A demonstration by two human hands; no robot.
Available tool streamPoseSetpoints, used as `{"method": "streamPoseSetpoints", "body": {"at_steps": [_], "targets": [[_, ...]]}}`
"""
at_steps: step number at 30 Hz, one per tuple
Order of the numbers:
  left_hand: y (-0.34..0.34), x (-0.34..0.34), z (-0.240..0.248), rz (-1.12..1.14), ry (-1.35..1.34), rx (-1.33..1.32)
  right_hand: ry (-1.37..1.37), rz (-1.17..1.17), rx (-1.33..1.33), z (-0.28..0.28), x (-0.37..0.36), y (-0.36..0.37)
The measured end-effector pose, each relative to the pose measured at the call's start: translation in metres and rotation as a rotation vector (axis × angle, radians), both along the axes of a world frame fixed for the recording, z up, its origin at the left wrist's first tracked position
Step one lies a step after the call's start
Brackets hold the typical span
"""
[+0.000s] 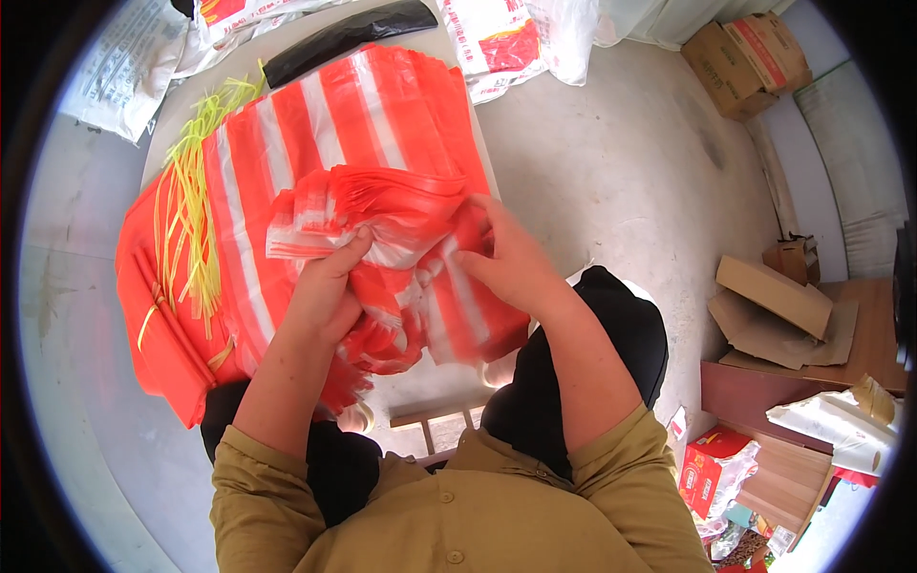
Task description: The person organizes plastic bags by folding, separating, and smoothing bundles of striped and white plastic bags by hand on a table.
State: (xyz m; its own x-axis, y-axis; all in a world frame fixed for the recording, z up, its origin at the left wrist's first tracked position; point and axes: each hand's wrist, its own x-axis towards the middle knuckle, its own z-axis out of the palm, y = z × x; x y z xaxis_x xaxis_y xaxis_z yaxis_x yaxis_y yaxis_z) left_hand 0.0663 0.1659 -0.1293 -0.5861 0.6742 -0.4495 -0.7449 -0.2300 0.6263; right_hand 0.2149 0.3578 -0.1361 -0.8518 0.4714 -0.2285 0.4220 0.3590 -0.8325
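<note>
My left hand (327, 286) and my right hand (506, 260) both grip a folded bundle of red-and-white striped plastic bags (392, 215), held above a small table (435, 40). Under the bundle lies a wide flat stack of the same striped bags (334, 115). A bunch of yellow-green plastic ties (191, 191) rests on the stack's left part. Plain red bags (158, 315) hang over the table's left edge. My knees in black trousers show below the table.
A black bag (349, 33) lies at the table's far end. White printed sacks (506, 38) lean behind it. Cardboard boxes (750, 53) stand at the upper right; flattened cardboard (774, 306) and a red carton (702, 468) sit to my right on the concrete floor.
</note>
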Motion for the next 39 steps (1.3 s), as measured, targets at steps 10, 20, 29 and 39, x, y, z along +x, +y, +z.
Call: {"method": "streamPoseSetpoints", "body": {"at_steps": [10, 20, 29, 39], "targets": [[0.000, 0.000, 0.001, 0.004, -0.015, -0.006, 0.029, 0.065, 0.045, -0.005, 0.002, 0.001], [0.003, 0.003, 0.005, -0.007, 0.043, -0.061, -0.008, 0.106, -0.081, 0.026, 0.012, 0.004], [-0.001, 0.001, 0.002, -0.014, 0.006, -0.022, 0.244, 0.069, -0.457, 0.042, -0.008, -0.018], [-0.013, 0.001, -0.007, -0.197, 0.124, 0.181, 0.438, 0.115, -0.546, 0.030, -0.021, -0.030]]}}
